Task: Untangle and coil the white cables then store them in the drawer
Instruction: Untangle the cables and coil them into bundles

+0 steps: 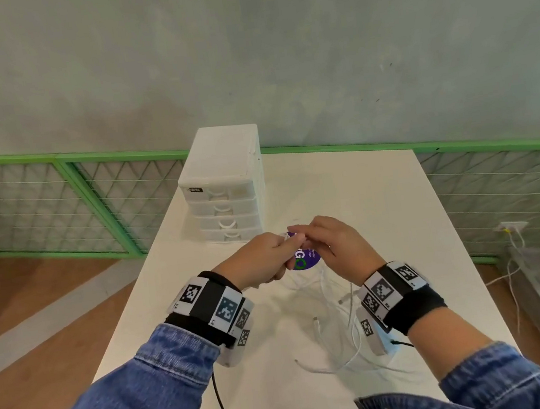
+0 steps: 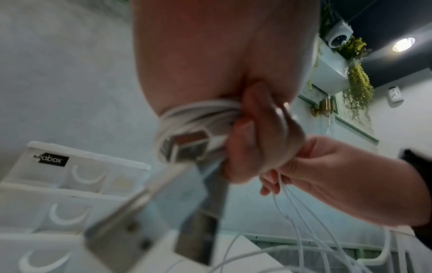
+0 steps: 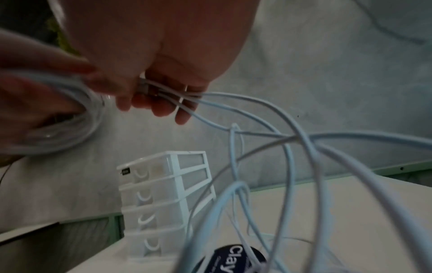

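Observation:
Above the white table [image 1: 380, 190], my left hand [image 1: 276, 249] grips a small coil of white cable [image 2: 198, 114], with a metal USB plug [image 2: 187, 144] sticking out of the coil. My right hand [image 1: 305, 237] meets it from the right and pinches several loose white strands [image 3: 177, 96] between thumb and fingers. From the two hands the tangled white cables [image 1: 329, 303] hang in loops to the table, with loose plug ends lying on it. The white drawer unit [image 1: 226, 196] stands behind the hands with all its drawers shut.
A round purple sticker or disc [image 1: 308, 257] lies on the table right under the hands. Green-framed mesh panels [image 1: 96, 199] run along the wall behind. A black cable [image 1: 221, 403] hangs from my left wrist device near the front edge.

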